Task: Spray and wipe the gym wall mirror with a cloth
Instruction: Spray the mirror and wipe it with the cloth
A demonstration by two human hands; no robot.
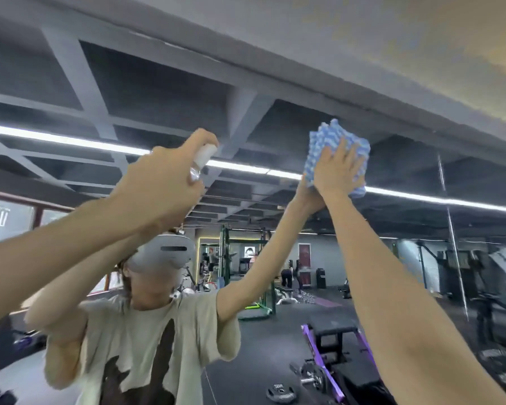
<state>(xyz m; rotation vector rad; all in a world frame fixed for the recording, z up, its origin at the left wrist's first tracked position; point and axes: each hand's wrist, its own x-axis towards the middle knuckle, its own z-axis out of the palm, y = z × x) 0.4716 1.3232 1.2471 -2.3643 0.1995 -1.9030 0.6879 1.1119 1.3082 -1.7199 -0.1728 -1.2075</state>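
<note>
The left hand (164,182) is raised, its fingers curled round a small spray bottle (202,160), with the forefinger on top of the white cap. Most of the bottle is hidden in the fist. The clear part below the cap is too blurred to show a label or what is inside.

The right hand (338,171) lies flat, fingers spread wide on a folded blue-and-white cloth (335,138). It presses the cloth to the mirror (158,92) close under the top edge, right of the bottle.

The glass shows the person's reflection (146,331), a black bench (333,331) and a weight plate (281,393) on the floor (260,355). The plate's lettering and the far posters (304,252) are unreadable.
</note>
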